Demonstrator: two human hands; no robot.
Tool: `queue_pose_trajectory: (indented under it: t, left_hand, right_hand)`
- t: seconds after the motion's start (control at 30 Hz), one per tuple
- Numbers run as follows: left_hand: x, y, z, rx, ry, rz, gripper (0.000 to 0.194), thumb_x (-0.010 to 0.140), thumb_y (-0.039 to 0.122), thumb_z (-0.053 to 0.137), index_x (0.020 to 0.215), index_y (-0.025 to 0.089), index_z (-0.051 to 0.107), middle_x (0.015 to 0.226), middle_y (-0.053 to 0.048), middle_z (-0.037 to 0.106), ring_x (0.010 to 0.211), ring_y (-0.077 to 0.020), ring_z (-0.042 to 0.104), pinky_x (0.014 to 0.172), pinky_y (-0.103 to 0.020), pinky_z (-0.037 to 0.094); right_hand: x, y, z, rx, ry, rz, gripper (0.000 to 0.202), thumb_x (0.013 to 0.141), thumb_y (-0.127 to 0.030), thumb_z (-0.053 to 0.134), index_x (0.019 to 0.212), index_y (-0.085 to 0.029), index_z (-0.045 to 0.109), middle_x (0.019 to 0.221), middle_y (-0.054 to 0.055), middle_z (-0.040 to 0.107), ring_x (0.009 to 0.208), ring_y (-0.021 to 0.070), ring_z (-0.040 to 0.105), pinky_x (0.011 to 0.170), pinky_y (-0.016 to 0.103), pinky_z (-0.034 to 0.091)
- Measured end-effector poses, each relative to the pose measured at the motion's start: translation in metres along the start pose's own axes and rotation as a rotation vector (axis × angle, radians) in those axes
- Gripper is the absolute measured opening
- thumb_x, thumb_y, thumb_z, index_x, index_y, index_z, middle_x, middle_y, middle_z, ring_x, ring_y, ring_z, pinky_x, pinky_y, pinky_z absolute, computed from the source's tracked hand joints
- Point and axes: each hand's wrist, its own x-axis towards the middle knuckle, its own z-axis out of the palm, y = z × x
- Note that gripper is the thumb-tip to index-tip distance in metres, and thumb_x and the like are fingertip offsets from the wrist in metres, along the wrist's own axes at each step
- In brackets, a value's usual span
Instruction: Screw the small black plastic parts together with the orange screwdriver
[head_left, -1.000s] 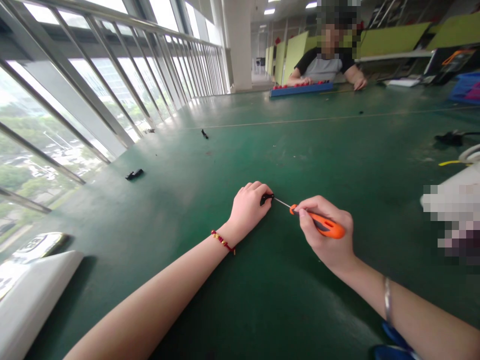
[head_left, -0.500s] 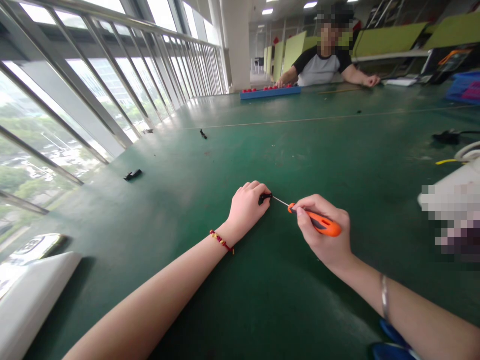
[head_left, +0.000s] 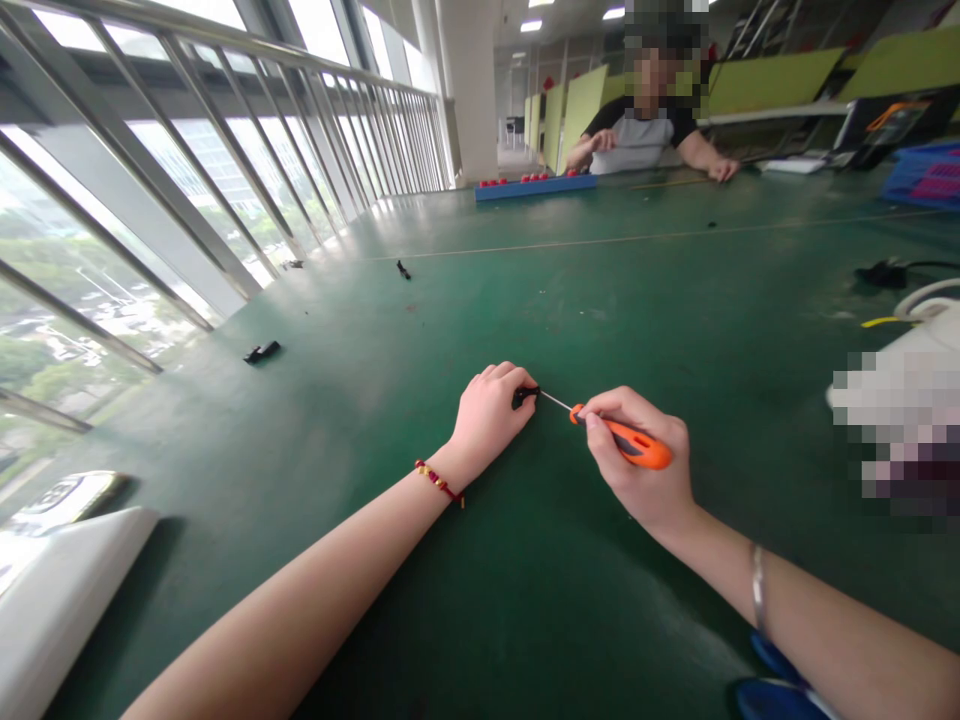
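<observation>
My left hand [head_left: 491, 408] rests on the green tabletop [head_left: 360, 400], closed around a small black part [head_left: 525, 396]. Most of that part is hidden by the fingers, so its kind does not show. My right hand [head_left: 643, 470] grips a screwdriver [head_left: 637, 446] with an orange and dark grey handle. Its thin metal shaft points left, and the tip meets the right end of the black part. Whether the tip sits in a screw is too small to make out.
Two black pieces, a nearer one [head_left: 262, 352] and a farther one [head_left: 403, 270], lie left on the table. Across it, a person [head_left: 637, 140] sits behind a blue strip [head_left: 536, 188] with red knobs. A white box [head_left: 97, 590], a blue basket [head_left: 922, 175] and a railing [head_left: 225, 120] border the table.
The person across the table has lifted one hand off the blue strip. My hands keep the same hold on the screwdriver and black part; the whole view has shifted slightly.
</observation>
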Motion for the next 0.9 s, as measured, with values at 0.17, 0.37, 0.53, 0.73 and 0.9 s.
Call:
queue_pose_trajectory:
  t: [0.17,0.37,0.53,0.73,0.9]
  left_hand:
    - [0.0004,0.0002,-0.0004,-0.003,0.0,-0.003,0.01,0.079,0.017,0.056,0.086,0.02,0.064,0.091,-0.002,0.066,0.087,-0.0183,0.059,0.079,-0.032,0.049]
    - [0.0003,0.0003,-0.0009,-0.001,0.004,0.001,0.01,0.079,0.017,0.056,0.086,0.019,0.064,0.091,-0.002,0.066,0.087,-0.0184,0.059,0.078,-0.032,0.049]
    - [0.0,0.0003,-0.0004,-0.002,0.002,0.0,0.01,0.079,0.018,0.056,0.086,0.02,0.064,0.091,-0.003,0.066,0.087,-0.0187,0.059,0.078,-0.031,0.049]
    - [0.0003,-0.0002,-0.0001,-0.002,0.0,-0.001,0.01,0.079,0.018,0.056,0.086,0.02,0.064,0.091,-0.002,0.066,0.087,-0.0186,0.06,0.079,-0.032,0.049]
    - [0.0003,0.0001,0.0,-0.006,0.001,-0.002,0.011,0.079,0.017,0.056,0.086,0.02,0.064,0.091,-0.002,0.066,0.087,-0.0185,0.06,0.079,-0.031,0.049]
  right_hand:
    - [0.0003,-0.0002,0.0007,-0.008,-0.002,0.009,0.009,0.08,-0.018,0.054,0.072,-0.02,0.058,0.061,-0.002,0.06,0.051,0.0108,0.052,0.052,0.024,0.041]
    - [0.0005,-0.0009,0.0003,-0.003,0.004,0.008,0.009,0.08,-0.019,0.054,0.072,-0.02,0.057,0.059,-0.003,0.059,0.05,0.0107,0.052,0.051,0.024,0.041]
    - [0.001,-0.0013,-0.0005,-0.003,-0.001,0.011,0.008,0.079,-0.019,0.054,0.072,-0.02,0.057,0.059,-0.003,0.06,0.05,0.0111,0.052,0.051,0.024,0.041]
    - [0.0004,-0.002,-0.0019,-0.015,0.009,0.007,0.008,0.079,-0.018,0.053,0.072,-0.021,0.057,0.059,-0.003,0.06,0.05,0.0114,0.053,0.052,0.024,0.041]
    - [0.0011,-0.0021,-0.0014,-0.015,0.002,0.009,0.009,0.079,-0.018,0.053,0.071,-0.02,0.057,0.059,-0.003,0.06,0.05,0.0112,0.052,0.052,0.024,0.041]
